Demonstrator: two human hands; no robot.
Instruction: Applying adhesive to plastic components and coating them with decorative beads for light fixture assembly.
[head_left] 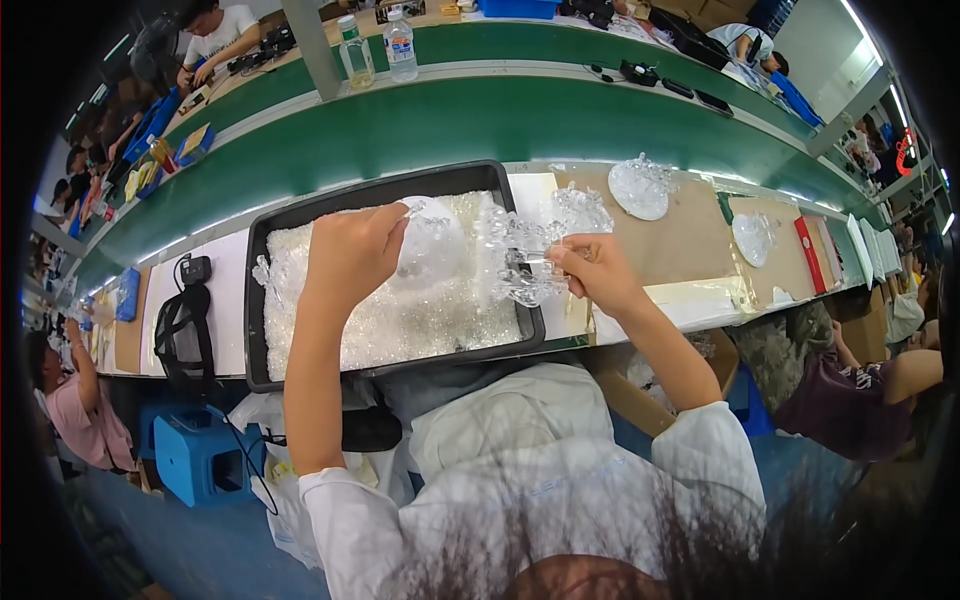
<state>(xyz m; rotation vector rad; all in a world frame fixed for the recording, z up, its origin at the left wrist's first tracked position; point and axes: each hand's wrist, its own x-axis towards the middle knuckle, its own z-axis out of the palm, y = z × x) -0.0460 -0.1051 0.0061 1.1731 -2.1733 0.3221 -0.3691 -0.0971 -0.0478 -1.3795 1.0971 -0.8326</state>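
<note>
A black tray (258, 300) full of small clear, glittering pieces (440, 320) lies in front of me. Over its left half my left hand (355, 250) is closed in a pinch; what sits between the fingertips is too small to name. Just beside those fingertips is a whitish round disc (432, 250), resting on or just above the pieces. At the tray's right edge my right hand (598, 272) grips a cluster of clear plastic parts (525, 255) between thumb and fingers. Part of this cluster overlaps the tray rim.
Right of the tray, clear round pieces with small parts (640, 188) lie on brown cardboard (685, 245). A black strap with a small box (185, 320) lies to the left. Two bottles (400, 48) stand on the shelf beyond. Below the bench are a blue stool (205, 455) and a cardboard box (625, 390). Other people sit nearby.
</note>
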